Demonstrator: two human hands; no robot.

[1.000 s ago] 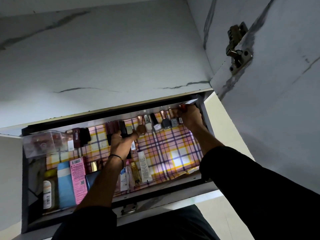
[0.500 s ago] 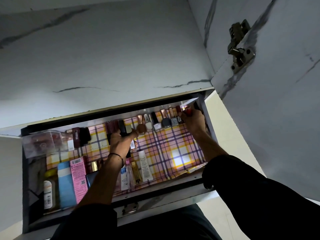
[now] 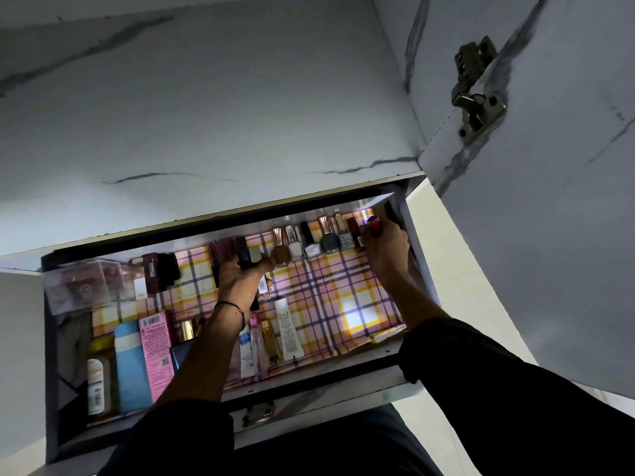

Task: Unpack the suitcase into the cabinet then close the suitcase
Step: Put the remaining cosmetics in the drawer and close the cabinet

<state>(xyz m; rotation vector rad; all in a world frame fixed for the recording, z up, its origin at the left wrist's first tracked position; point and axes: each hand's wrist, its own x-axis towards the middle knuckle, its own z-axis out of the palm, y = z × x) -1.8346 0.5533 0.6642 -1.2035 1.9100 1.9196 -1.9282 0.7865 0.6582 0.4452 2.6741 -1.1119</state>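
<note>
Head view — right hand point(image 3: 386, 250) pinches red-capped bottle point(image 3: 374, 224) in drawer point(image 3: 309, 384) corner; left hand point(image 3: 237, 278) grips dark tube point(image 3: 242, 251).

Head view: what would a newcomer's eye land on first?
The lit plaid liner of the open drawer stands out, with a row of nail polish bottles along its far edge. The right hand holds a red-capped bottle at the row's right end; the left hand grips a dark tube farther left.

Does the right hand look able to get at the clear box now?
Probably not: the right hand grips a red-capped bottle at the far right, and the left hand, gripping a dark tube, and its forearm cross between it and the clear box.
</note>
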